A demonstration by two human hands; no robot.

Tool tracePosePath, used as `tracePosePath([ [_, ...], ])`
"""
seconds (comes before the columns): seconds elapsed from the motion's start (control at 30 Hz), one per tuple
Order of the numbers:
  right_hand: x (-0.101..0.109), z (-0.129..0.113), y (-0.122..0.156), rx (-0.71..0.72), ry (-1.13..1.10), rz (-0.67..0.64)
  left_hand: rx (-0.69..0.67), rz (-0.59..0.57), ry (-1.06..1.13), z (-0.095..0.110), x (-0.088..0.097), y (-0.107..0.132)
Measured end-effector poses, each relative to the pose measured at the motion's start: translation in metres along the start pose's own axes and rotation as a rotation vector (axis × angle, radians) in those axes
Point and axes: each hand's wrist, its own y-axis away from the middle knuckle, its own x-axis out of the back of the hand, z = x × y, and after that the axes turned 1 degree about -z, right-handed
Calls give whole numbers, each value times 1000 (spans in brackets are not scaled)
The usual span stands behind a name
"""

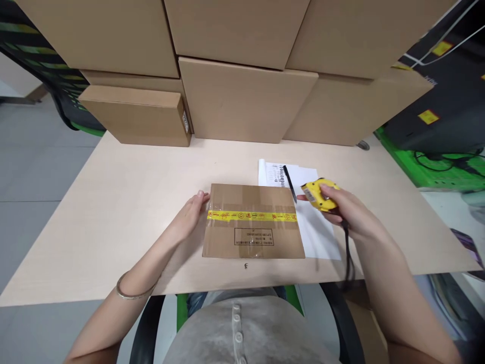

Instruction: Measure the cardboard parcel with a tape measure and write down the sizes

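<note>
In front of me a small cardboard box, sealed with yellow printed tape, rests on the table. My left hand is against the box's left side, fingers extended, some partly hidden by its edge. Raised off the table at the box's right, my right hand grips a yellow tape measure with a black wrist strap. Paper sheets lie partly under the box. A black pen rests on them by the box's far right corner.
Large cardboard boxes are stacked along the back of the table. A flatter box stands at the back left. To the right are a dark machine and cables on a green surface. Chair armrests flank me.
</note>
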Motion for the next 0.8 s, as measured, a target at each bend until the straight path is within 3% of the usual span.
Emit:
tracePosePath([
  [0.07, -8, 7, 6, -3, -2, -4, 96, -32, 12, 7, -3, -1],
  [0.17, -19, 6, 22, 76, -64, 102, 165, -16, 104, 24, -11, 1],
  [0.33, -21, 3, 53, 209, -146, 233, -62, 190, 207, 48, -28, 3],
  [0.43, -18, 20, 64, 180, -146, 207, -155, 213, 120, 42, -31, 3],
  [0.6, -8, 38, 76, 173, -30, 109, -162, 153, 78, 18, -23, 11],
  [0.7, -8, 18, 74, 336, 81, 188, -202, 145, 27, 14, -18, 15],
  [0.8, -26, -21, 55, 580, 327, 93, -243, 168, 10, 19, -19, 12],
])
